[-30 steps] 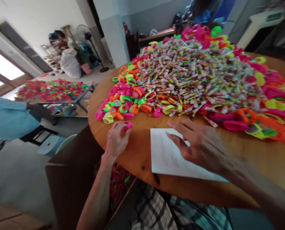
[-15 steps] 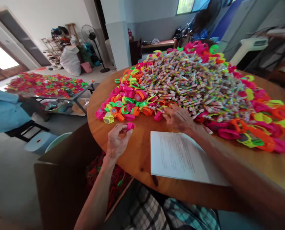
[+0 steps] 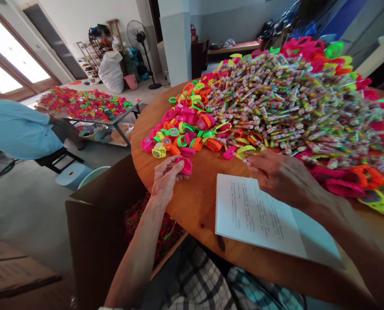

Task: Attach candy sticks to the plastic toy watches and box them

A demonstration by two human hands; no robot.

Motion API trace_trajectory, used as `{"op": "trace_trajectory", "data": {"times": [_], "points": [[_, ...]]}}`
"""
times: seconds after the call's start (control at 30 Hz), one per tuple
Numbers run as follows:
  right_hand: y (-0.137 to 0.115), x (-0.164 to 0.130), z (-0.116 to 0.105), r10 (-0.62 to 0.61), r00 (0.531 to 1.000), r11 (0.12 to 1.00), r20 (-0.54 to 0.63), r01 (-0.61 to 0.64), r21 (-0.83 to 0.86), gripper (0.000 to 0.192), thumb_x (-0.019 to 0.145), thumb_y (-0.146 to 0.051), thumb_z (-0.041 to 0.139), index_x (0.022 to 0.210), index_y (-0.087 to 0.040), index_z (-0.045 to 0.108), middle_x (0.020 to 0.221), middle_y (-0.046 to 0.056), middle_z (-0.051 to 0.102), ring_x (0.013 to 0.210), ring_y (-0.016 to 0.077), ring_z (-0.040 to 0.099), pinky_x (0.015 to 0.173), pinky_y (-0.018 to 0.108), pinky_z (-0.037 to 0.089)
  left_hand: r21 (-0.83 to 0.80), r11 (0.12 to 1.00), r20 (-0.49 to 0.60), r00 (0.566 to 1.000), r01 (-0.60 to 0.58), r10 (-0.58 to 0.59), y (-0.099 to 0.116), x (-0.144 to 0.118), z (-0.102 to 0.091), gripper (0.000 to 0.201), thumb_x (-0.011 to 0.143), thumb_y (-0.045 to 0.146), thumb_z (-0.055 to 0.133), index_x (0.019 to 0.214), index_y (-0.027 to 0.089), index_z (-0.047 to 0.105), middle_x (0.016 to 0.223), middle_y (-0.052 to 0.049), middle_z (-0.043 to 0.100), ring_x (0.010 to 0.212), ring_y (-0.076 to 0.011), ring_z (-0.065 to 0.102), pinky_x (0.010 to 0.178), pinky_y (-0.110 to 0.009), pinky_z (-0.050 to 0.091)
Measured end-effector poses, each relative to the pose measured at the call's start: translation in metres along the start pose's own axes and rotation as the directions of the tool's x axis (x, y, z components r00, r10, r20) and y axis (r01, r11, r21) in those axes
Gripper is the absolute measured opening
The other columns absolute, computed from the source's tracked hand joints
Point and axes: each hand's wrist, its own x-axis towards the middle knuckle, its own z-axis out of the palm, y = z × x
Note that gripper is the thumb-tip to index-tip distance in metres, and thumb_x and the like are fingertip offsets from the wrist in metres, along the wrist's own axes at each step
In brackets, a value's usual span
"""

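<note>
two hands are at work at the round table [image 3: 192, 202]: one left hand [image 3: 166, 178] with one pink toy watch [image 3: 186, 165] in its fingers, and one right hand [image 3: 280, 176] pinching one candy stick [image 3: 247, 162] at the edge of one big candy heap [image 3: 295, 103] whose sticks are too many to count. one sheet of printed paper [image 3: 259, 217] lies on the table, one open cardboard box [image 3: 98, 232] stands beside it, and the loose toy watches [image 3: 185, 129] ringing the heap are also too many to count. farther off there are one other person in a light blue shirt [image 3: 20, 129], one second table of toys [image 3: 85, 103], one standing fan [image 3: 140, 38] and one white sack [image 3: 112, 73].
</note>
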Motion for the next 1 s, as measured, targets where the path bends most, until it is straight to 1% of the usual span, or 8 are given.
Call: {"op": "trace_trajectory", "data": {"times": [0.1, 0.2, 0.37, 0.53, 0.6, 0.7, 0.87, 1.0], "points": [[-0.014, -0.034, -0.003, 0.014, 1.0, 0.999, 0.014, -0.013, -0.041, 0.036, 0.106, -0.031, 0.043, 0.101, -0.017, 0.076, 0.093, 0.009, 0.071, 0.069, 0.0196, 0.059, 0.057, 0.033, 0.029, 0.005, 1.0, 0.006, 1.0, -0.007, 0.007, -0.002, 0.0, 0.005, 0.048, 0.07, 0.043, 0.09, 0.102, 0.012, 0.07, 0.078, -0.004, 0.073, 0.064, -0.0162, 0.069, 0.059, -0.031, 0.063], [-0.027, -0.061, 0.002, 0.088, 0.996, 0.982, 0.006, -0.086, -0.166, 0.034, 0.104, -0.031, 0.046, 0.098, -0.016, 0.076, 0.089, 0.009, 0.071, 0.058, 0.0184, 0.056, 0.054, 0.033, 0.022, 0.093, 0.991, 0.012, 0.996, -0.092, 0.092, -0.008, 0.001, 0.013, 0.051, 0.07, 0.043, 0.091, 0.106, 0.013, 0.069, 0.079, -0.002, 0.072, 0.067, -0.0159, 0.069, 0.061, -0.031, 0.063], [-0.043, -0.077, 0.006, 0.114, 0.993, 0.98, 0.038, -0.106, -0.169, 0.033, 0.103, -0.028, 0.048, 0.091, -0.015, 0.076, 0.08, 0.009, 0.068, 0.057, 0.0185, 0.057, 0.055, 0.034, 0.023, 0.327, 0.902, 0.112, 0.959, -0.283, 0.26, -0.023, 0.007, 0.024, 0.046, 0.074, 0.038, 0.087, 0.109, 0.015, 0.068, 0.086, -0.002, 0.072, 0.071, -0.0126, 0.067, 0.065, -0.025, 0.057], [-0.046, -0.07, -0.009, 0.128, 0.987, 0.992, 0.098, -0.129, 0.001, 0.036, 0.095, -0.03, 0.06, 0.125, -0.013, 0.069, 0.117, 0.018, 0.068, 0.08, 0.0252, 0.067, 0.061, 0.033, 0.034, 0.496, 0.777, 0.264, 0.92, -0.388, 0.291, -0.028, 0.012, 0.026, 0.034, 0.082, 0.039, 0.081, 0.105, 0.017, 0.072, 0.093, -0.005, 0.075, 0.076, -0.0141, 0.067, 0.071, -0.027, 0.056], [-0.041, -0.066, -0.014, 0.075, 0.984, 0.994, 0.16, -0.087, 0.067, 0.037, 0.091, -0.021, 0.059, 0.126, -0.015, 0.067, 0.124, 0.018, 0.065, 0.087, 0.0257, 0.067, 0.062, 0.033, 0.034, 0.536, 0.732, 0.323, 0.903, -0.421, 0.284, -0.027, 0.014, 0.028, 0.034, 0.082, 0.041, 0.081, 0.105, 0.018, 0.074, 0.093, -0.005, 0.075, 0.076, -0.0148, 0.067, 0.071, -0.028, 0.056], [-0.033, -0.059, -0.016, 0.013, 0.973, 0.991, 0.23, -0.042, 0.124, 0.028, 0.088, -0.013, 0.054, 0.112, -0.016, 0.07, 0.117, 0.015, 0.066, 0.092, 0.0262, 0.066, 0.063, 0.034, 0.034, 0.586, 0.629, 0.415, 0.856, -0.511, 0.309, -0.023, 0.016, 0.035, 0.033, 0.083, 0.042, 0.081, 0.106, 0.019, 0.076, 0.091, -0.003, 0.072, 0.073, -0.0138, 0.063, 0.068, -0.028, 0.053], [-0.024, -0.053, -0.017, 0.012, 0.961, 0.987, 0.278, -0.056, 0.149, 0.026, 0.091, -0.012, 0.052, 0.11, -0.014, 0.07, 0.103, 0.014, 0.067, 0.086, 0.0227, 0.064, 0.064, 0.034, 0.031, 0.598, 0.452, 0.612, 0.741, -0.662, 0.276, -0.021, 0.031, 0.051, 0.033, 0.087, 0.043, 0.079, 0.111, 0.02, 0.076, 0.093, -0.004, 0.07, 0.076, -0.0159, 0.061, 0.072, -0.032, 0.051], [-0.023, -0.054, -0.019, 0.033, 0.954, 0.985, 0.297, -0.081, 0.151, 0.024, 0.094, -0.011, 0.05, 0.102, -0.014, 0.073, 0.1, 0.013, 0.068, 0.081, 0.0205, 0.062, 0.064, 0.034, 0.028, 0.547, 0.405, 0.717, 0.66, -0.732, 0.225, -0.021, 0.046, 0.063, 0.031, 0.088, 0.04, 0.077, 0.112, 0.02, 0.076, 0.099, -0.006, 0.069, 0.09, -0.0208, 0.065, 0.081, -0.037, 0.053]]}}
